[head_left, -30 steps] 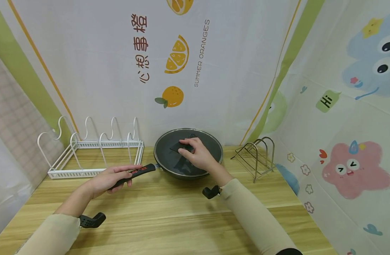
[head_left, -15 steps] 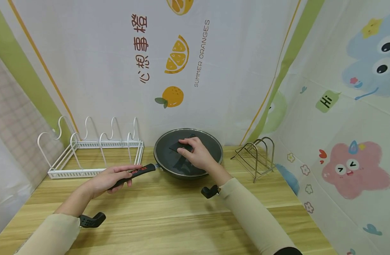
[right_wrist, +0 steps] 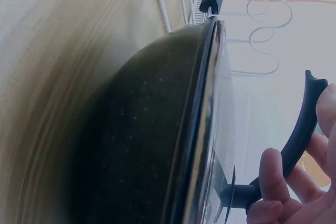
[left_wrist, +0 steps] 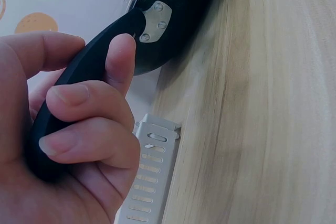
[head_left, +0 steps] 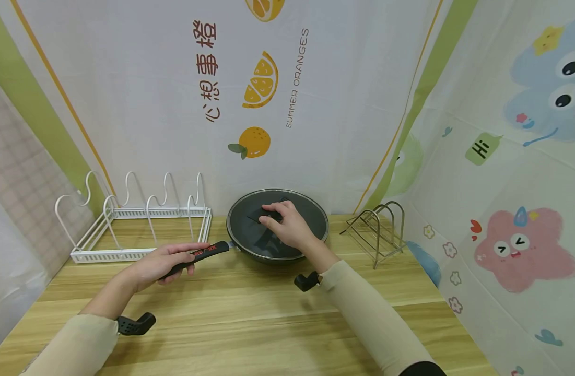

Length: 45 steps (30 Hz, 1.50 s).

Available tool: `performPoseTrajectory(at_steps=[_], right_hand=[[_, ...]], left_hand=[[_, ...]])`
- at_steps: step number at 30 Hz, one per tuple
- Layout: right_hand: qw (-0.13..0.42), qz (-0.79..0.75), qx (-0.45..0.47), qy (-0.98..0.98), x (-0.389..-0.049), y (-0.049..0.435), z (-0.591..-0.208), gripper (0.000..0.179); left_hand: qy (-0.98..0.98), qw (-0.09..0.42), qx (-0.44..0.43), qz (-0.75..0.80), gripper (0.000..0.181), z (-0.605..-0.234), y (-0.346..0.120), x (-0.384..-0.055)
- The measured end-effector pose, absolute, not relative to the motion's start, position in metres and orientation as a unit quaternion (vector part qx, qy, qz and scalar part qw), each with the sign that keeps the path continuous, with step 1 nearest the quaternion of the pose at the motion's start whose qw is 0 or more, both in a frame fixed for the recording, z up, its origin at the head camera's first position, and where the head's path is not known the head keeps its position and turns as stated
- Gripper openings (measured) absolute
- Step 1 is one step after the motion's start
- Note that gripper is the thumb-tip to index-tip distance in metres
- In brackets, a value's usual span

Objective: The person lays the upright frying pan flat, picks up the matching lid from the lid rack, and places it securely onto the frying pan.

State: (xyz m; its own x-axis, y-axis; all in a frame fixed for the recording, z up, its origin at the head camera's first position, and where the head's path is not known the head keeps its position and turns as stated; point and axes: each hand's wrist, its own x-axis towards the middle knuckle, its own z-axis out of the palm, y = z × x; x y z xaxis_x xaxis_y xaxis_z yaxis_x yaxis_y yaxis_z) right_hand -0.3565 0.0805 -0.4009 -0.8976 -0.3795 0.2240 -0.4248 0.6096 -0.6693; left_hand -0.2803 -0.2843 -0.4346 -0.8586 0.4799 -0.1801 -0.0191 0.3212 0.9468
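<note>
A dark wok (head_left: 268,262) stands on the table at the back middle, with a glass lid (head_left: 308,224) resting on its rim. My left hand (head_left: 162,263) grips the wok's long black handle (head_left: 216,249); in the left wrist view several fingers (left_wrist: 89,140) curl round that handle. Over the lid, my right hand (head_left: 289,227) holds the black curved lid handle (right_wrist: 304,124). In the right wrist view its fingers (right_wrist: 273,177) wrap that lid handle near its stem, and the lid sits against the wok's rim. From the head view my right hand covers part of the lid handle.
A white wire pot rack (head_left: 110,256) with several curved dividers stands left of the wok. To the right is a small metal wire rack (head_left: 376,230). Printed curtains hang behind and at both sides of the wooden table (head_left: 249,334).
My right hand and forearm have shifted very slightly to the left over the lid. The left hand, wok and racks stay in place.
</note>
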Motion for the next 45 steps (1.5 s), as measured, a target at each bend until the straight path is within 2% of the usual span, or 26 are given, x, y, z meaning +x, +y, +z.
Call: performPoseTrajectory(at_steps=[19,33,45], right_hand=[[0.042,0.359,0.202,-0.910,-0.354,0.073,-0.396,0.050],[0.075,0.325,0.188,-0.924,-0.354,0.063,-0.397,0.050],[0.074,0.313,0.175,-0.930,-0.352,0.058,-0.395,0.050]], left_hand=[[0.776,0.223,0.152,0.570,0.054,-0.435,-0.284,-0.281],[0.773,0.223,0.163,0.571,0.053,-0.437,-0.285,-0.282],[0.774,0.222,0.160,0.570,0.055,-0.436,-0.285,-0.282]])
